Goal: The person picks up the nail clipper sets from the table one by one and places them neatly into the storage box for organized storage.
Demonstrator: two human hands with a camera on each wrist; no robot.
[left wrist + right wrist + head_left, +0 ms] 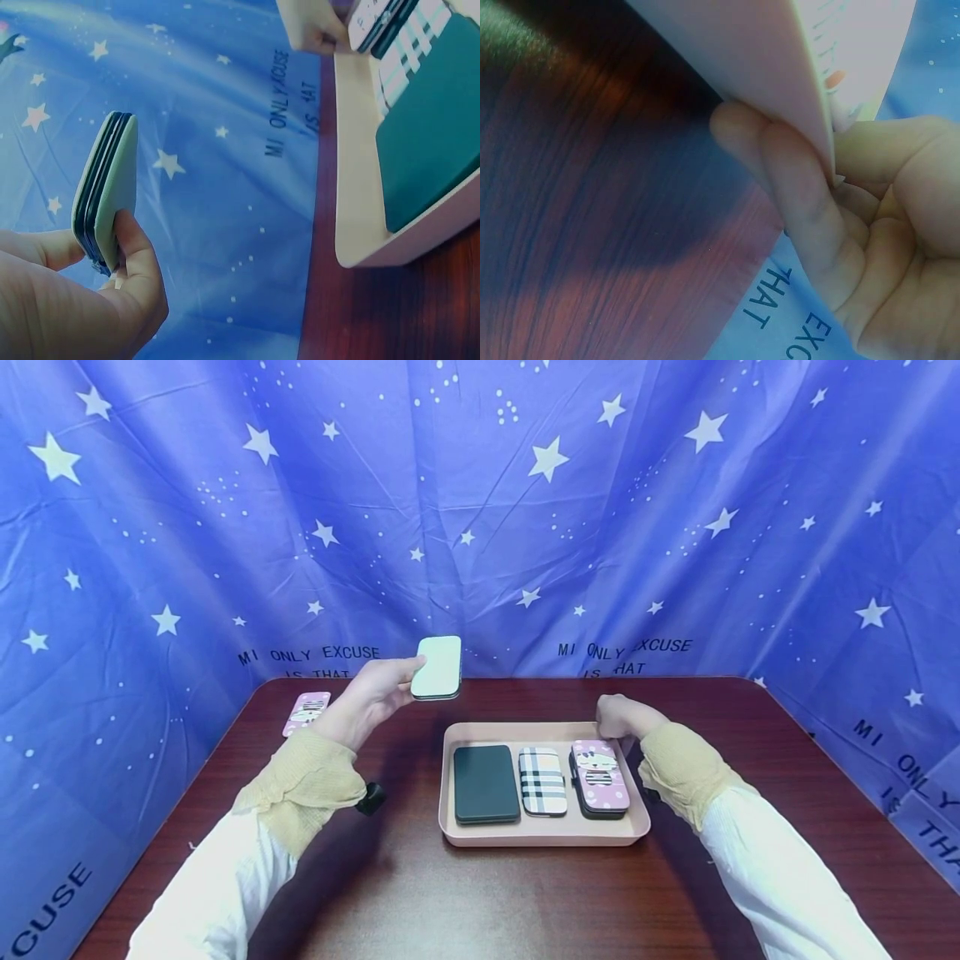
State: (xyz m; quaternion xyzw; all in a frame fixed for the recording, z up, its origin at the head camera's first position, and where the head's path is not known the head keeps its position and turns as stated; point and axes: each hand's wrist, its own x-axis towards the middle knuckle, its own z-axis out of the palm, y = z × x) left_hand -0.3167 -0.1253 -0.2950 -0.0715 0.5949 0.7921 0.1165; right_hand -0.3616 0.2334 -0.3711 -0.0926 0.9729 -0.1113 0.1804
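Observation:
In the head view my left hand (373, 695) holds a slim pale mint case (437, 668) up above the table, left of and behind a light pink tray (540, 841). The left wrist view shows thumb and fingers gripping the lower end of this case (120, 176), which has dark zip-like bands along its edge. My right hand (628, 717) pinches the tray's wall at the back right corner; in the right wrist view its fingers (799, 187) curl over the tray wall (735, 52). Inside the tray lie a dark green case (486, 783), a plaid case (543, 781) and a pink cat-print case (600, 777).
Another pink cat-print case (303, 712) lies at the table's back left, partly behind my left wrist. The dark red wooden table (465, 902) ends at a blue star-patterned curtain (480, 527) behind and at both sides.

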